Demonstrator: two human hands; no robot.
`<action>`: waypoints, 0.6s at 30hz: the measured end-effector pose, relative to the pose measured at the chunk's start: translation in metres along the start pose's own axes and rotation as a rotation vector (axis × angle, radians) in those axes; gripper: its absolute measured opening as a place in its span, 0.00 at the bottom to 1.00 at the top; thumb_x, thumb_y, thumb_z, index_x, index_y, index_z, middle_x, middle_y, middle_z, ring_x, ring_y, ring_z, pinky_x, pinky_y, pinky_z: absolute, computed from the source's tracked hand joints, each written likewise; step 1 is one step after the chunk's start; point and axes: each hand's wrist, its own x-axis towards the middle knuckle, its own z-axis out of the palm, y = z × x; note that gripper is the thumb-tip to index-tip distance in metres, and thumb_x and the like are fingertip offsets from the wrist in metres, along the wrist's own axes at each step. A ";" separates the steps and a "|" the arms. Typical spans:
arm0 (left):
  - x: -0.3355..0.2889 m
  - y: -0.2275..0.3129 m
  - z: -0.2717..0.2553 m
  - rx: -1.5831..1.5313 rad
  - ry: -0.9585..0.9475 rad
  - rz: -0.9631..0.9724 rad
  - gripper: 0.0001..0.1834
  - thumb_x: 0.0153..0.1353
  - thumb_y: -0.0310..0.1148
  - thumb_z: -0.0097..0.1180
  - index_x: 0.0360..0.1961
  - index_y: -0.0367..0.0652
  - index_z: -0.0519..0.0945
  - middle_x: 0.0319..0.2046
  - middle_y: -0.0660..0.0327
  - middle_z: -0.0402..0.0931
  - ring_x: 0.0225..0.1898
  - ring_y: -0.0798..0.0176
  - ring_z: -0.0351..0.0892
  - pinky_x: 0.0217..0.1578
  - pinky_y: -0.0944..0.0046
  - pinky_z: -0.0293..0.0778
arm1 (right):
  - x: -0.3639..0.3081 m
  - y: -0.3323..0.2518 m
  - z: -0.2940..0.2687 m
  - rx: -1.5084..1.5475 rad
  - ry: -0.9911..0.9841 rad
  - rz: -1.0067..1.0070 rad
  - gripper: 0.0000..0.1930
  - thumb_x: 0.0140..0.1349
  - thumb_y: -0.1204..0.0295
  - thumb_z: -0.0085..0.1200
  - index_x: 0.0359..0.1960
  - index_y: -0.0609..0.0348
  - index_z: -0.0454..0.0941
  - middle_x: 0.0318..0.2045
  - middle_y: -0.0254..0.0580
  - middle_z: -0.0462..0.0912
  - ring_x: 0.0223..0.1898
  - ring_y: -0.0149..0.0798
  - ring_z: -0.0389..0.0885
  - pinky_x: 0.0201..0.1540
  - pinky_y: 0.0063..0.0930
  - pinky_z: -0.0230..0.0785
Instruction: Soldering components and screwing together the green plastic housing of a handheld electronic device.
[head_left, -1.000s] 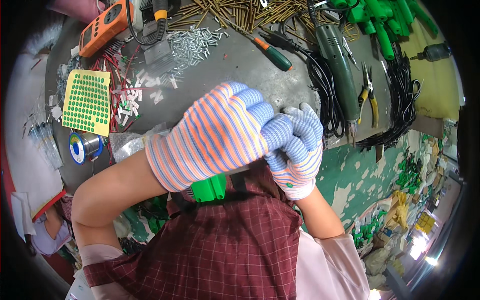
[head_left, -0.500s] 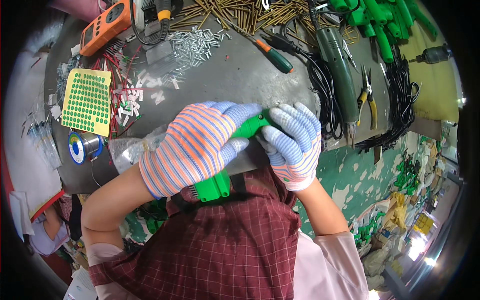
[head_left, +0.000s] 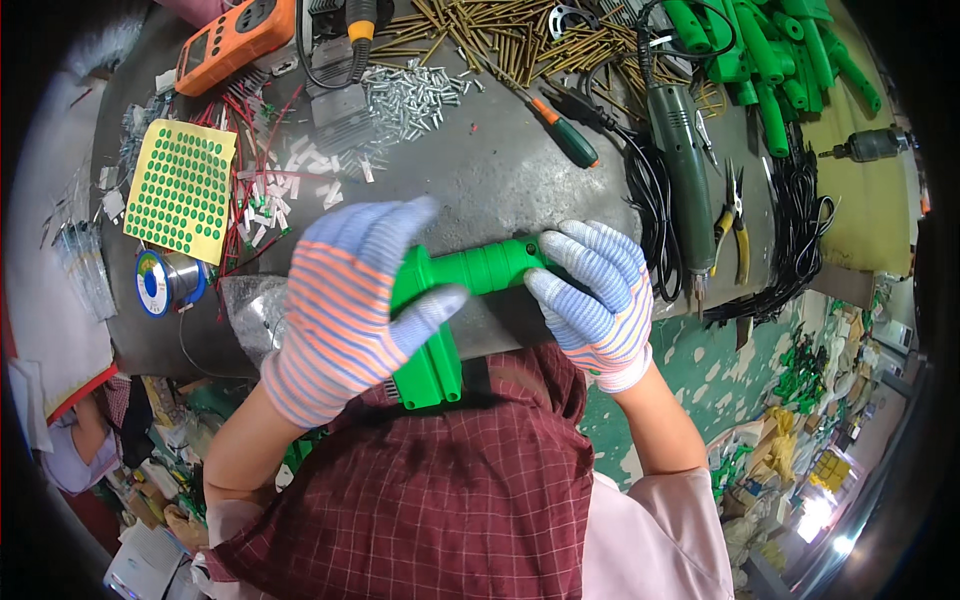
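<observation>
one green casing [head_left: 485, 267] between two gloves [head_left: 335, 310], one meter [head_left: 237, 45], one screwdriver [head_left: 571, 142], one solder spool [head_left: 184, 282], one sticker sheet [head_left: 180, 190]

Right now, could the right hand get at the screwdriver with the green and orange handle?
Probably yes: I see nothing lying between the right hand and the screwdriver, though that hand is at the end of the green grip and would likely have to leave it first.

Moderate light leaves a soft sheen on the counter [head_left: 500, 205] beyond the left hand [head_left: 345, 300], which is slightly motion-blurred. Well right of and below the right hand [head_left: 600, 300], white glare [head_left: 815, 515] burns out detail; fisheye distortion bends the outskirts into black corners.
</observation>
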 end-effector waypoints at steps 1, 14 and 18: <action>-0.007 -0.002 -0.003 0.001 -0.029 -0.053 0.32 0.53 0.49 0.68 0.53 0.41 0.76 0.43 0.53 0.78 0.45 0.45 0.77 0.50 0.49 0.70 | 0.000 0.000 0.000 0.018 0.005 -0.001 0.15 0.48 0.74 0.63 0.40 0.48 0.84 0.47 0.44 0.84 0.47 0.51 0.82 0.52 0.47 0.74; -0.028 -0.013 -0.001 -0.117 -0.013 -0.140 0.26 0.51 0.47 0.70 0.46 0.44 0.78 0.41 0.55 0.80 0.45 0.47 0.78 0.51 0.50 0.69 | -0.006 -0.005 -0.001 0.153 0.059 0.097 0.18 0.48 0.76 0.68 0.42 0.55 0.78 0.48 0.52 0.82 0.49 0.57 0.82 0.54 0.51 0.73; -0.034 -0.018 0.005 -0.138 0.049 -0.110 0.26 0.51 0.46 0.71 0.46 0.44 0.77 0.42 0.56 0.80 0.45 0.48 0.78 0.51 0.50 0.70 | -0.003 -0.004 0.001 0.103 0.063 0.065 0.19 0.46 0.75 0.70 0.41 0.55 0.78 0.47 0.51 0.82 0.50 0.56 0.81 0.55 0.49 0.72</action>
